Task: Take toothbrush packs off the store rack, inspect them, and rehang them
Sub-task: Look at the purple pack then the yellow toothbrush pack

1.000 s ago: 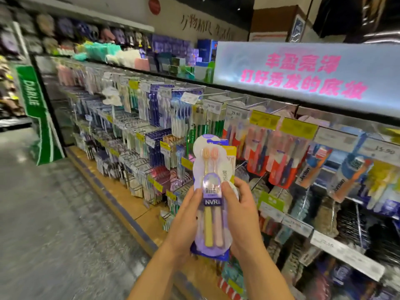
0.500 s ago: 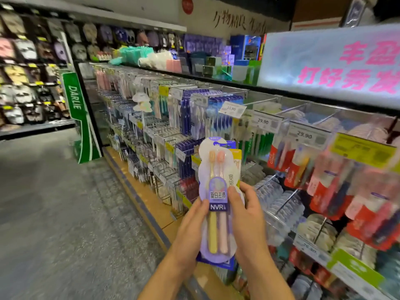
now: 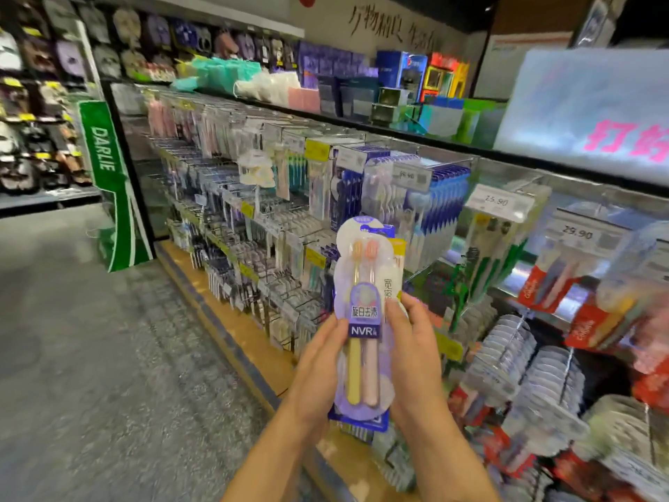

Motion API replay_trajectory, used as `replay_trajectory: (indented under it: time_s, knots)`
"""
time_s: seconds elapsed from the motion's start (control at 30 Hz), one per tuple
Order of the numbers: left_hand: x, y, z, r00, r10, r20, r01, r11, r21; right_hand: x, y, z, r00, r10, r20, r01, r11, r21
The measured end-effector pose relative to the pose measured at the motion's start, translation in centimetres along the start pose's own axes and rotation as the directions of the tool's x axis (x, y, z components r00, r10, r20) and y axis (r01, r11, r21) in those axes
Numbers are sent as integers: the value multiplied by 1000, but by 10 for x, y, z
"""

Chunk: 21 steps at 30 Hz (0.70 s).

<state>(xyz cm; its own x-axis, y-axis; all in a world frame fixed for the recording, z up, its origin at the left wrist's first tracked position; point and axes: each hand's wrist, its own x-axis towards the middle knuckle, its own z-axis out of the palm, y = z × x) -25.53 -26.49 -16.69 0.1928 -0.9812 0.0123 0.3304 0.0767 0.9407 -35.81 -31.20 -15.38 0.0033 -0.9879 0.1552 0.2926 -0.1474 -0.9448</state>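
A stack of toothbrush packs (image 3: 364, 284) stands upright in front of the rack, clear of the hooks. The front pack is pale purple, marked NVR, with a yellow and a pink brush inside; a blue-edged pack and a yellow-topped one show behind it. My left hand (image 3: 318, 371) grips the stack's left edge with the thumb on the front. My right hand (image 3: 412, 356) grips the right edge, thumb on the front beside the label. The store rack (image 3: 449, 211) of hanging toothbrush packs fills the right half of the view.
Price tags (image 3: 499, 201) hang on the hook ends. Boxes (image 3: 402, 72) sit on the top shelf, and a lit sign (image 3: 593, 114) is at the upper right. A green DARLIE banner (image 3: 108, 182) stands at the rack's far end. The grey aisle floor (image 3: 90, 356) lies to the left.
The view has swung left along the rack, so the red packs now sit at the right edge. Both hands keep the same grip on the packs.
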Motion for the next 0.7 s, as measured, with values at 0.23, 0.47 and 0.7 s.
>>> replay_trajectory:
  time_s: [0.23,0.47,0.7]
  knots:
    - [38,37,-89,996,19,84,-22,999,33,13,18,95,999,50,-1,-49,980,193]
    - [67,47,-149,993,13,116,-14,1000,6,33,31,148,996,-47,-70,46,999,-27]
    - [103,32,-168,994,-27,103,23,999,49,69,45,164,980,-123,-159,103,986,-131]
